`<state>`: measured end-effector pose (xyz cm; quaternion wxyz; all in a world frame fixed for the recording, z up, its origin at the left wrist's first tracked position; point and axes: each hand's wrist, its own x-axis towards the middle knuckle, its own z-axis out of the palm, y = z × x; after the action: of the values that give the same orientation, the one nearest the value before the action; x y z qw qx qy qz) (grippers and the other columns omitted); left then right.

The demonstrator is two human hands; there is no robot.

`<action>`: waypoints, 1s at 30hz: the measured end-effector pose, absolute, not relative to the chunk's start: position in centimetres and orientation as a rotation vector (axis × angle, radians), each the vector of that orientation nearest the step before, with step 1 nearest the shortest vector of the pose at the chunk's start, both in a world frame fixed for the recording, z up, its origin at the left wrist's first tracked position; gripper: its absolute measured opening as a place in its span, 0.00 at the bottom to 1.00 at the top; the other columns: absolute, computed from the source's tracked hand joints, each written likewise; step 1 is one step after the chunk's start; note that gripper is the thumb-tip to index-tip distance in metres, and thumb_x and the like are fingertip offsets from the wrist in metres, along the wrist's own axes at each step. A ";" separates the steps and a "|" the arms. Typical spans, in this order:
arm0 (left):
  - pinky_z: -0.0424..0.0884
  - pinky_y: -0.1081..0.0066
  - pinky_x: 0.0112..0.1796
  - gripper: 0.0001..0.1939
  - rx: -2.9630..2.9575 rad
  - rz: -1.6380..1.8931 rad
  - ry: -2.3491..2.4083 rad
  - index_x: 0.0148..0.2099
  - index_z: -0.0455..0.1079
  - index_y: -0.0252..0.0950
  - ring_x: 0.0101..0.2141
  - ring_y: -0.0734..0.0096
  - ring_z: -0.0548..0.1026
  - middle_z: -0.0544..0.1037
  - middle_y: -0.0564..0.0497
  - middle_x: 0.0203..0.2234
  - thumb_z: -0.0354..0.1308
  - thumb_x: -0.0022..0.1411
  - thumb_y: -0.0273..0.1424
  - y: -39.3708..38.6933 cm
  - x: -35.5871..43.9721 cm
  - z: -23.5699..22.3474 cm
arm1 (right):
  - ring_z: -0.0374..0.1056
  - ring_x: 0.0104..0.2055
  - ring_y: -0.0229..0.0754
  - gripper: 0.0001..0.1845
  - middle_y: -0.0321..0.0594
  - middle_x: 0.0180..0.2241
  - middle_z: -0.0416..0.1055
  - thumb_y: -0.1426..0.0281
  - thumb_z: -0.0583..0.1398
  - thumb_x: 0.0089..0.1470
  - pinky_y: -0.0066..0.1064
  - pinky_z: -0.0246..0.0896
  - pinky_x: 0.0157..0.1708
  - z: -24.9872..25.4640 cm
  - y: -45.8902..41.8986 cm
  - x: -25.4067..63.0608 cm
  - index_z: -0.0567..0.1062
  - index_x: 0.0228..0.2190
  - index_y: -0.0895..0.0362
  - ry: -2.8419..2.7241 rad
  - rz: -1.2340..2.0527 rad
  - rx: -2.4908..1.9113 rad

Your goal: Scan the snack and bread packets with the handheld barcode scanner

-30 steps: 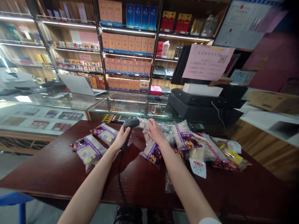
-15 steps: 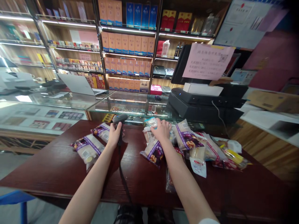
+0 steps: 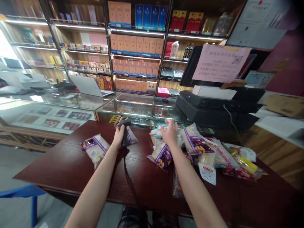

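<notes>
My left hand (image 3: 118,136) is shut around a black corded handheld barcode scanner (image 3: 124,134), with its head tipped down over a purple-striped snack packet (image 3: 131,137). Its black cable (image 3: 128,177) hangs over the table edge. Another such packet (image 3: 95,148) lies to the left. My right hand (image 3: 169,133) rests with spread fingers on a small clear packet (image 3: 156,136). Around it lies a heap of several snack packets (image 3: 197,142), partly overlapping, with one purple-striped packet (image 3: 161,155) just below my palm.
The packets lie on a dark red wooden counter (image 3: 71,171). Beyond it stand a glass display case (image 3: 135,107), a laptop (image 3: 87,86) and a black cash register (image 3: 213,110) with a pink notice (image 3: 220,63). Shelves of boxes rise behind. A blue stool (image 3: 23,191) stands lower left.
The scanner has swung from upright to tipped down over the packet behind it. My right hand has shifted slightly forward. The whole view has turned a little left.
</notes>
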<state>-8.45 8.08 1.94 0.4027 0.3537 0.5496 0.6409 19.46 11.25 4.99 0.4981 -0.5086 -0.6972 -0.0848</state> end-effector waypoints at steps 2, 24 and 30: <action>0.65 0.71 0.23 0.29 0.869 1.544 1.326 0.40 0.69 0.33 0.19 0.72 0.68 0.72 0.52 0.20 0.60 0.54 0.56 7.7 -7.6 2.5 | 0.68 0.47 0.49 0.15 0.47 0.42 0.73 0.70 0.55 0.55 0.51 0.48 0.61 4.8 11.5 19.6 0.66 0.45 0.57 -1.651 -0.160 -1.156; 0.73 0.62 0.31 0.28 0.844 1.775 1.489 0.46 0.70 0.33 0.32 0.55 0.79 0.80 0.41 0.31 0.53 0.60 0.54 9.5 -11.9 3.1 | 0.67 0.58 0.59 0.42 0.59 0.58 0.66 0.53 0.60 0.57 0.42 0.61 0.52 6.1 9.4 8.1 0.54 0.65 0.58 -2.569 0.620 -1.464; 0.67 0.73 0.21 0.26 0.761 1.792 1.087 0.42 0.72 0.33 0.21 0.72 0.73 0.80 0.46 0.30 0.56 0.60 0.53 9.0 -10.7 3.4 | 0.67 0.58 0.60 0.48 0.63 0.56 0.69 0.55 0.69 0.46 0.41 0.62 0.51 3.0 11.0 5.7 0.60 0.61 0.64 -2.224 0.751 -1.799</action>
<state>-10.67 9.01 3.45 0.4400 0.3064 0.4378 0.7217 5.69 11.04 3.04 0.0920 -0.6057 -0.7488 0.2529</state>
